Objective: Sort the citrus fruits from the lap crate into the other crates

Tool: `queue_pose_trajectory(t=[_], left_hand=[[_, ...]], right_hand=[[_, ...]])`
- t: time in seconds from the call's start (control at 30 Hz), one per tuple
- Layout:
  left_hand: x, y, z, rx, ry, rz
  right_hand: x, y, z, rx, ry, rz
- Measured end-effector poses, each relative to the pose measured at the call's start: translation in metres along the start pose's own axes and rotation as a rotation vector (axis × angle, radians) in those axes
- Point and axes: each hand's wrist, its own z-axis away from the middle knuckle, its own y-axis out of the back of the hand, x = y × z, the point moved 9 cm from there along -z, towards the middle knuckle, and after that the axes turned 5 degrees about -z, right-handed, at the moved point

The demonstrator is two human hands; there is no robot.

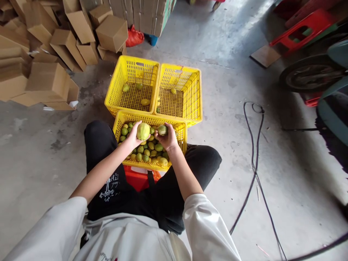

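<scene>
My left hand (133,137) is closed around a large yellow-green lemon (143,131). In my right hand (169,138) is a smaller, dark green lemon (162,130), gripped between thumb and fingers. Both hands are above the near yellow crate (184,139), which stands between my knees, full of green and yellow lemons (158,147). Two more yellow crates stand side by side just beyond it. A few lemons lie on the bottom of the far left crate (108,98), and a few in the far right crate (200,96).
Cardboard boxes (47,81) are piled at the left. A black cable (257,159) lies looped on the concrete floor to my right. Farther right are a wheeled vehicle's tyre (285,78) and a red plastic stool (317,25). A red bag (134,37) sits beyond the crates.
</scene>
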Motion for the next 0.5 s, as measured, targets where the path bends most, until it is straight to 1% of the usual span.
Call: queue_pose_trajectory(t=[0.1,0.2,0.3,0.4,0.5], left_hand=[[-0.005,-0.004,-0.001,-0.035,0.061,0.011],[-0.011,-0.004,-0.002,-0.017,0.102,-0.005],[-0.013,-0.005,-0.003,-0.012,0.107,-0.031],[-0.008,-0.007,-0.005,-0.019,0.035,-0.085],[-0.001,-0.003,-0.009,0.004,-0.060,-0.139]], right_hand=[[0.003,0.004,-0.006,0.007,-0.029,0.042],[0.006,0.004,-0.009,-0.005,-0.043,0.080],[0.009,0.002,-0.008,-0.015,-0.036,0.094],[0.006,0.002,-0.007,0.004,0.023,0.073],[0.002,0.001,-0.006,0.022,0.087,0.050]])
